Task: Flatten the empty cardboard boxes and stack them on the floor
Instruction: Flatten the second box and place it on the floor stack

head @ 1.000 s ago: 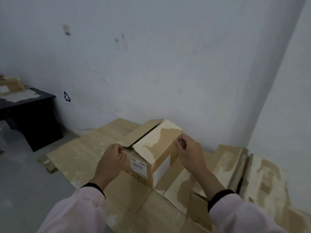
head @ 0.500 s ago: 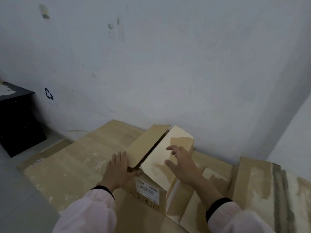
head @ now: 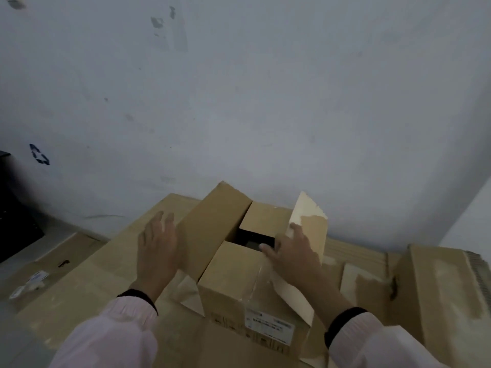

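Observation:
A brown cardboard box (head: 231,282) with a white label on its near side stands on flattened cardboard sheets (head: 87,285) on the floor. Its top is partly open: the left flap (head: 212,229) and the right flap (head: 308,232) stand up, and a dark gap shows between the two inner flaps. My left hand (head: 158,251) is flat and open just left of the left flap, fingers spread. My right hand (head: 295,253) rests against the inner face of the right flap, thumb at the edge of the gap.
The white wall (head: 239,102) rises just behind the box. More folded cardboard (head: 438,293) is piled at the right. A dark piece of furniture (head: 13,216) stands at the far left, with small scraps (head: 32,282) on the grey floor.
The two top flaps, closed a second ago, have been swung up and apart. My hands moved outward with them, and the view tilted down closer to the box.

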